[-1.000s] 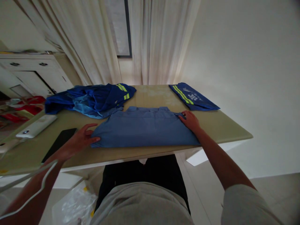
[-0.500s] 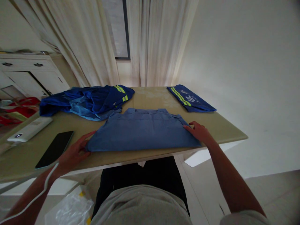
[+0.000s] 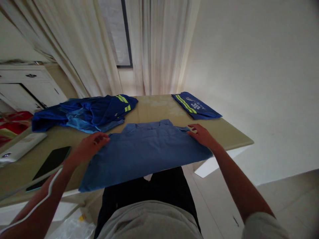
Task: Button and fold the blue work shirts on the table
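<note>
A folded light-blue garment (image 3: 147, 149) lies across the near edge of the beige table (image 3: 159, 108), its front edge hanging over the table rim. My left hand (image 3: 91, 146) grips the garment's upper left corner, fingers closed on the cloth. My right hand (image 3: 201, 135) holds the upper right corner, fingers pressed on the fabric.
A crumpled pile of dark-blue clothes with yellow reflective stripes (image 3: 87, 111) sits at the back left. A folded dark-blue piece with yellow stripes (image 3: 195, 106) lies at the back right. A black phone (image 3: 50, 162) and a white remote (image 3: 20, 151) rest at left. Curtains hang behind.
Both hands moved from the garment's near corners up to its far corners, and the garment slid toward me so its front edge now overhangs the table.
</note>
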Action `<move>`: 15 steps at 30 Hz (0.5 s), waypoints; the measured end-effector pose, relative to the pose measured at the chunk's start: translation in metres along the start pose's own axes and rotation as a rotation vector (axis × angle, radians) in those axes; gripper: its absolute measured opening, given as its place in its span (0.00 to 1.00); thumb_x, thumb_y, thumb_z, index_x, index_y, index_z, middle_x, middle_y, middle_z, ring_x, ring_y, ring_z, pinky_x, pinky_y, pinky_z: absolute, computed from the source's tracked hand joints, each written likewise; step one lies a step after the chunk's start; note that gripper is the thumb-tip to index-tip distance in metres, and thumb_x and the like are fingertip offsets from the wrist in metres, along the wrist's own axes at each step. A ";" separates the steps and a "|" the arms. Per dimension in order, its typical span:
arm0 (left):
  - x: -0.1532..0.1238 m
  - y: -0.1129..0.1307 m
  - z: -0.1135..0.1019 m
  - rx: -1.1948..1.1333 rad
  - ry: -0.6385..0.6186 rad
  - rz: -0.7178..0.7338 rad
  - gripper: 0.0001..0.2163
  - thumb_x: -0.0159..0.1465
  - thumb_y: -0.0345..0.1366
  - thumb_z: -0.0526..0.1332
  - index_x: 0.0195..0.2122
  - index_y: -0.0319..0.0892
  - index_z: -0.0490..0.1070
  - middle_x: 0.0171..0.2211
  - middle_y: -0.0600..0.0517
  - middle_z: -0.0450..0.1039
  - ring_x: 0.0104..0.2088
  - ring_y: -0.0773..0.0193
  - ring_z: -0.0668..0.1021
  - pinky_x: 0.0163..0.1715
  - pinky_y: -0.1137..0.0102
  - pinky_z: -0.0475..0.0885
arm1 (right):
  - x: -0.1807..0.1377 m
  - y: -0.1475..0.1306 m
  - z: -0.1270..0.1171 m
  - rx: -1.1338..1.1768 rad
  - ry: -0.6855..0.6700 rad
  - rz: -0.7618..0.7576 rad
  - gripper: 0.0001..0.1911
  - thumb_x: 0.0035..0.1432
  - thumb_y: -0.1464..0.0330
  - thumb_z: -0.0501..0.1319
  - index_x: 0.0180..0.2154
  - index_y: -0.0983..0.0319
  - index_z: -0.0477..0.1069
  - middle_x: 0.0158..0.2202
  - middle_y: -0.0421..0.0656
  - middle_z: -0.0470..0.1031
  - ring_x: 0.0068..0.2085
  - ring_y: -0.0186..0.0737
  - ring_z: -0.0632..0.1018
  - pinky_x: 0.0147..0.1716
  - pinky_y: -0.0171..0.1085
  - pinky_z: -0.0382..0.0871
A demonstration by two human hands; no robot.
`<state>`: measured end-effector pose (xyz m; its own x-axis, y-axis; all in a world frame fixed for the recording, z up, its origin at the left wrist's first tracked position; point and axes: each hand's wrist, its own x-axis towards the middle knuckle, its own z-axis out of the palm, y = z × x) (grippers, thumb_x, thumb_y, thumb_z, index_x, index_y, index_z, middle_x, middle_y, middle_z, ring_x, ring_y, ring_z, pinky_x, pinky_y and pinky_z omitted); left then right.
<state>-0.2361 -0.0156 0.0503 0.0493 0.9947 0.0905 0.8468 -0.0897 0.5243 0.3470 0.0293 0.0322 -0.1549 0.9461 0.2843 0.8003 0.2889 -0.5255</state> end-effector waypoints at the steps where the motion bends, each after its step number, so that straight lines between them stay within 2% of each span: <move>1: 0.014 0.012 0.008 0.018 0.004 0.081 0.30 0.63 0.63 0.55 0.52 0.43 0.76 0.46 0.43 0.80 0.45 0.49 0.81 0.49 0.57 0.76 | 0.020 -0.005 0.007 0.001 -0.035 -0.046 0.25 0.63 0.58 0.65 0.59 0.60 0.73 0.58 0.54 0.76 0.53 0.52 0.80 0.49 0.47 0.77; 4: 0.046 0.035 0.030 0.158 -0.065 0.260 0.28 0.64 0.59 0.56 0.54 0.44 0.76 0.57 0.41 0.77 0.57 0.43 0.77 0.60 0.51 0.68 | 0.064 -0.016 0.023 -0.013 -0.235 -0.166 0.27 0.58 0.62 0.71 0.58 0.59 0.74 0.58 0.53 0.77 0.56 0.54 0.79 0.55 0.49 0.73; 7: 0.063 0.033 0.038 0.278 -0.141 0.262 0.24 0.63 0.57 0.60 0.50 0.45 0.78 0.53 0.42 0.78 0.56 0.40 0.77 0.59 0.48 0.68 | 0.081 -0.020 0.027 -0.065 -0.398 -0.205 0.25 0.56 0.62 0.73 0.54 0.60 0.76 0.49 0.50 0.82 0.49 0.51 0.82 0.51 0.46 0.73; 11: 0.065 0.020 0.030 0.236 -0.158 0.308 0.20 0.66 0.56 0.57 0.45 0.45 0.75 0.46 0.43 0.80 0.47 0.46 0.80 0.50 0.55 0.72 | 0.074 -0.018 0.022 -0.123 -0.377 -0.220 0.21 0.58 0.60 0.71 0.51 0.60 0.76 0.39 0.45 0.82 0.40 0.47 0.81 0.43 0.42 0.72; 15: 0.057 0.026 0.022 0.305 -0.115 0.253 0.19 0.71 0.53 0.50 0.44 0.48 0.74 0.41 0.46 0.80 0.42 0.48 0.81 0.45 0.58 0.72 | 0.067 -0.017 0.021 -0.083 -0.318 -0.268 0.14 0.59 0.60 0.70 0.45 0.59 0.76 0.42 0.46 0.81 0.43 0.47 0.80 0.46 0.42 0.71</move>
<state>-0.1997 0.0402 0.0502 0.3199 0.9440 0.0804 0.9178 -0.3298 0.2211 0.3109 0.0907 0.0433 -0.5248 0.8407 0.1334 0.7491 0.5306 -0.3967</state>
